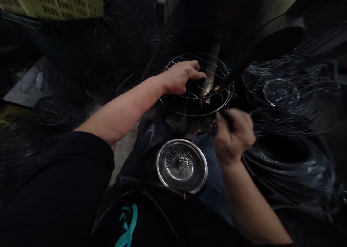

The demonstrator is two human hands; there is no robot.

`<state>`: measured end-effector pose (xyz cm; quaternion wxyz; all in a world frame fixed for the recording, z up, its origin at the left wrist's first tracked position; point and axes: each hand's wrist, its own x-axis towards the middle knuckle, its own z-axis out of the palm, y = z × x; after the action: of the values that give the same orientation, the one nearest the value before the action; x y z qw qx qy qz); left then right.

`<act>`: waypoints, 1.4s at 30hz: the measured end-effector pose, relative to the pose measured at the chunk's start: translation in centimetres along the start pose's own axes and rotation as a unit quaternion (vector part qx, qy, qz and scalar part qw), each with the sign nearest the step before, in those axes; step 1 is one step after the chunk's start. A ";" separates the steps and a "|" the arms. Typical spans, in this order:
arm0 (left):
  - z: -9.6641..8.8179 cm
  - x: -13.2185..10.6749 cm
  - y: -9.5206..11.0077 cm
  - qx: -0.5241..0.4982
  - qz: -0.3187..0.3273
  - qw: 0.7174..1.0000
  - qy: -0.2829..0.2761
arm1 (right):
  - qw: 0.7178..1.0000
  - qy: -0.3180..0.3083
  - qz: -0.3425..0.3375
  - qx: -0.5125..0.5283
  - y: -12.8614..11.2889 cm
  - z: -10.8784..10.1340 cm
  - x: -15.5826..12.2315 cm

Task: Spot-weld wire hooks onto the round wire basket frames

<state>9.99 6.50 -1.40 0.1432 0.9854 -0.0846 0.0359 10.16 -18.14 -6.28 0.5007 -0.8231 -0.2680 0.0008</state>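
Left hand (180,77) outstretched, right hand (235,135) curled (blurred)

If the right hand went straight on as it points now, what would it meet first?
Probably the near rim of the round wire rack, just ahead and to the left of the right hand. The hand is blurred and depth is hard to judge, so it might pass over or under the rim.

The left hand (180,77) rests on a round wire rack (199,88).

The right grip (234,135) is blurred, its hold unclear; left grip (180,77) partly hides the rack (200,98); far-left crate (62,3) cropped.
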 end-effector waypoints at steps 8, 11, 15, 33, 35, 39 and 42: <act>-0.3 -0.5 -0.7 0.020 -0.028 0.999 0.010 | 0.798 -0.498 0.017 -0.340 2.8 5.7 -9.0; -0.7 -1.0 -1.1 0.025 -0.027 0.999 0.012 | 0.796 -0.504 0.011 -0.335 2.6 6.3 -9.6; -0.8 -1.6 -1.5 0.034 -0.019 0.999 0.025 | 0.806 -0.503 0.006 -0.312 2.2 5.5 -9.3; -0.3 -2.2 0.6 0.082 -0.010 0.993 0.090 | 0.998 -0.064 0.009 -0.009 -1.8 -1.1 4.7; -0.2 -2.0 0.2 0.081 -0.017 0.992 0.100 | 0.995 -0.061 0.049 0.057 -1.6 -0.4 4.7; -0.1 -1.7 -0.7 0.076 -0.018 0.992 0.104 | 0.975 -0.031 0.120 0.185 -0.9 0.6 4.7; -0.1 -1.3 -1.0 0.075 -0.007 0.992 0.103 | 0.962 -0.020 0.151 0.227 -0.6 1.2 5.1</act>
<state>8.84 7.67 -1.69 0.0771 0.9850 -0.0592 0.1427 13.91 -14.68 -5.01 0.6629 -0.7185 -0.1433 0.1542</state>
